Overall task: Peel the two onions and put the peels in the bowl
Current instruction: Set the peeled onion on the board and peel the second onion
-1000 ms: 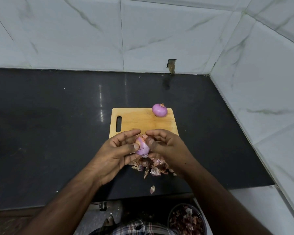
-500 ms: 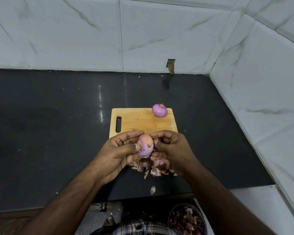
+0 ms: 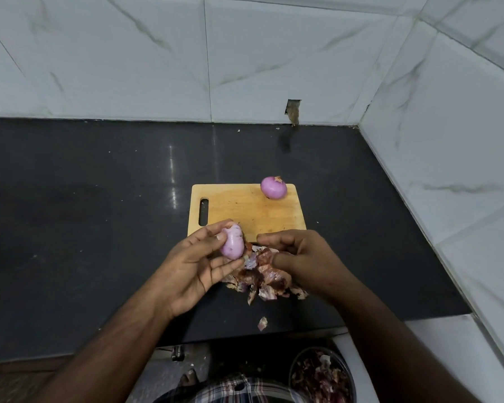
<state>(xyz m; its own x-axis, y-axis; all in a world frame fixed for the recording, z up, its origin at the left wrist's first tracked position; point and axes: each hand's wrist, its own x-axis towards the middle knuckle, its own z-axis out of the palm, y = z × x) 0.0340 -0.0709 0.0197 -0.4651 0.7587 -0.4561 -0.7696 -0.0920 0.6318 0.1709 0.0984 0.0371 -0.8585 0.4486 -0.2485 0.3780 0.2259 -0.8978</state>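
From the head view, the left hand (image 3: 197, 264) cradles the second onion (image 3: 232, 241), thumb and fingertips curled round it, just above the near edge of the cutting board (image 3: 245, 209). It looks nearly bare, pale purple all over. The right hand (image 3: 300, 254) hovers over the peel pile (image 3: 264, 279) with fingers curled; whether they pinch a scrap, I cannot tell. The other onion (image 3: 273, 187) sits peeled at the board's far corner. The bowl (image 3: 322, 375), already holding peels, waits below the counter (image 3: 99, 228) edge. I'd say: turn the onion, check for leftover skin, then scoop peels together so none drop, like that stray flake (image 3: 262, 323).
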